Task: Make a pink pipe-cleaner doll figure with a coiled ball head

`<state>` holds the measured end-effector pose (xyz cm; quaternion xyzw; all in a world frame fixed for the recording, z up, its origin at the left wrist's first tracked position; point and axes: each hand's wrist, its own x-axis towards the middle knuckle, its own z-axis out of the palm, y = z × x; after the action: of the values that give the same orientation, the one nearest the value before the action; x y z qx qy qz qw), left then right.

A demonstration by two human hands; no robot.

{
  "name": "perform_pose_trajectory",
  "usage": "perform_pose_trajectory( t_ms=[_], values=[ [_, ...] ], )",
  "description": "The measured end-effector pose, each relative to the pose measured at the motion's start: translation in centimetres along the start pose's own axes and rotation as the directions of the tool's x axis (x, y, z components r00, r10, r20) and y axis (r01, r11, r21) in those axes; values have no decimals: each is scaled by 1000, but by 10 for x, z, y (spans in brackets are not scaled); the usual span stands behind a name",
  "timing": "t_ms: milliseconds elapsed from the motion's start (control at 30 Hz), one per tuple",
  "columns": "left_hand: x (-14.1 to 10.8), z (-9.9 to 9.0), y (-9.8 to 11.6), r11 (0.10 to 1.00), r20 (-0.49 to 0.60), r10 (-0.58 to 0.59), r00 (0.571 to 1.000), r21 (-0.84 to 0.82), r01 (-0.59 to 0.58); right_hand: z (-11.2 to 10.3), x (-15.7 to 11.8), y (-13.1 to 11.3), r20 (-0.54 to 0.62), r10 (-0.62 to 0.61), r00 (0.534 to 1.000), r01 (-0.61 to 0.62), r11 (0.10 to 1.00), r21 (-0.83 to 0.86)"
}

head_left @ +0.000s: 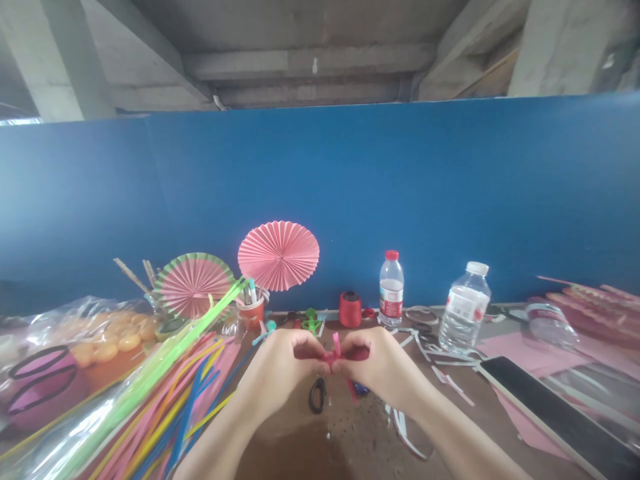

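Over the middle of the brown table (295, 433), my left hand (285, 360) and my right hand (377, 363) meet at a small pink strip (336, 345), perhaps ribbon or pipe cleaner. Thumb and fingers of each hand pinch it from either side, and one end stands upright between them. The fingers hide most of the strip. Below the hands lie the dark handles of a pair of scissors (317, 396). A red spool (350, 309) stands just beyond my right hand.
Colourful pipe cleaners (190, 393) spread at left. Behind them are a pink paper fan (279, 256), a green-edged fan (195, 283) and a pen cup (251, 312). A red-capped bottle (391, 293), a white-capped bottle (465, 310) and a phone (555, 420) occupy the right, among paper scraps. A blue partition (350, 173) stands behind.
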<state>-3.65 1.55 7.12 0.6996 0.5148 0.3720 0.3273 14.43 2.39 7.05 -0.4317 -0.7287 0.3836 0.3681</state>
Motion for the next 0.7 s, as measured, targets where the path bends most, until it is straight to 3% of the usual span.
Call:
perform_pose_trajectory(
  t_ms=[100,200,267,333,433,533,633,700],
  values=[
    [6,5,-8,979,-67,-1,998,-203,-12,-1,4,4,-155,-54,986,87,972,217],
    [11,15,-15,865,-106,-78,991,-501,15,-3,12,14,-294,35,955,156,785,600],
    [12,25,-19,773,-140,-150,979,-634,28,-1,18,24,-305,110,946,169,635,754],
    [13,35,-21,689,-171,-186,968,-725,5,5,23,36,-242,134,961,123,579,806],
    [11,50,-23,556,-219,-221,950,-829,-62,21,30,52,-156,122,980,56,584,810],
    [8,61,-26,495,-142,-201,969,-868,-25,37,33,60,-118,120,986,15,637,770],
    [6,67,-31,491,-73,-209,975,-870,40,42,34,61,-128,125,984,16,651,759],
    [8,66,-35,558,-66,-209,976,-827,63,39,34,60,-141,147,979,9,659,753]
  ],
)
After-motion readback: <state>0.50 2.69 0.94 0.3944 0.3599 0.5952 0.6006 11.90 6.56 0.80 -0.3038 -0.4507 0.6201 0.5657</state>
